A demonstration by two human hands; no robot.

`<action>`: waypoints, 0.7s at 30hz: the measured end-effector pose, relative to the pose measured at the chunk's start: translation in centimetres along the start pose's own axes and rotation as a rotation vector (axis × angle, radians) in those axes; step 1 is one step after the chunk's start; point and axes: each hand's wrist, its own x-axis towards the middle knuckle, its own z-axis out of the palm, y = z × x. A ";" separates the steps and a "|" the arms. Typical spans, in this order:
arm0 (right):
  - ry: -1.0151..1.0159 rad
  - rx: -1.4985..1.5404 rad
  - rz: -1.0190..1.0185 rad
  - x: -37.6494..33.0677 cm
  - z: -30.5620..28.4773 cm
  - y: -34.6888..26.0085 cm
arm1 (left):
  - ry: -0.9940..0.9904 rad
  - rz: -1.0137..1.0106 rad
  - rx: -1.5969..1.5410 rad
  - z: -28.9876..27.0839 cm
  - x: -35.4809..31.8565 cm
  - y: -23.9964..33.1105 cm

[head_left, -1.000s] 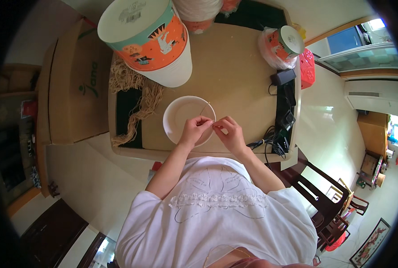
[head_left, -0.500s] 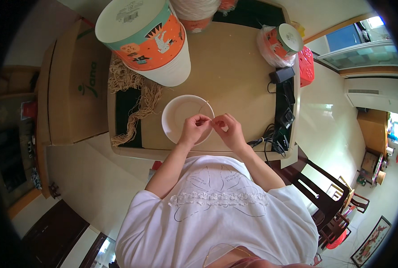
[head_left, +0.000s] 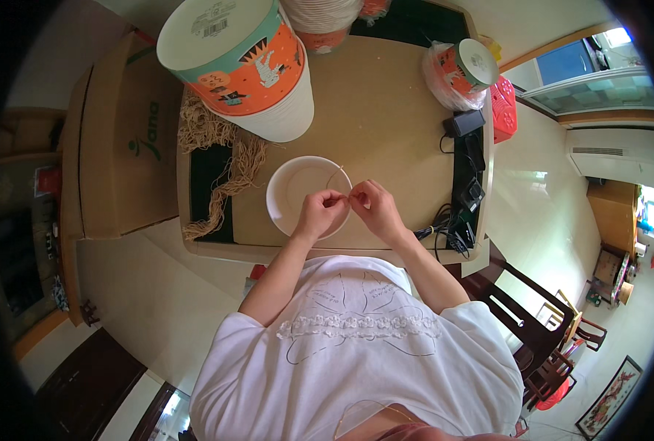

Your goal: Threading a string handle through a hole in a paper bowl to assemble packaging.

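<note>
A white paper tub [head_left: 286, 170] stands mouth up on the brown board in front of me. Over its right edge, my left hand [head_left: 320, 213] and my right hand [head_left: 375, 212] meet fingertip to fingertip, each pinched closed. A thin tan string [head_left: 339, 172] runs along the tub's inner wall toward my fingers, and both hands appear to pinch it at the rim. The fingers mostly hide the spot where they hold it. To the left of the tub lies a loose bundle of tan strings [head_left: 246, 162].
Beyond the tub rises a tall stack of upturned orange and green paper tubs [head_left: 246, 81]. More white stacked tubs [head_left: 323, 18] sit at the far edge. A wrapped tub [head_left: 461, 73], a black adapter [head_left: 465, 123] and coiled cables [head_left: 448, 231] line the right. A cardboard box [head_left: 121, 147] stands left.
The right hand's fingers have curled in tighter and its hand has tipped slightly up against the left fingertips. The tub and the left hand stay nearly in place.
</note>
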 end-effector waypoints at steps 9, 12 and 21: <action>-0.018 0.012 0.008 0.1 -0.1 0.1 | -0.061 0.037 -0.101 -0.1 0.3 0.0; -0.012 0.005 -0.019 0.1 -0.3 -0.2 | -0.086 -0.148 -0.132 -0.4 0.2 1.4; -0.123 -0.153 -0.211 -0.7 -1.1 -1.5 | -0.288 -0.656 -0.579 -1.9 0.7 1.5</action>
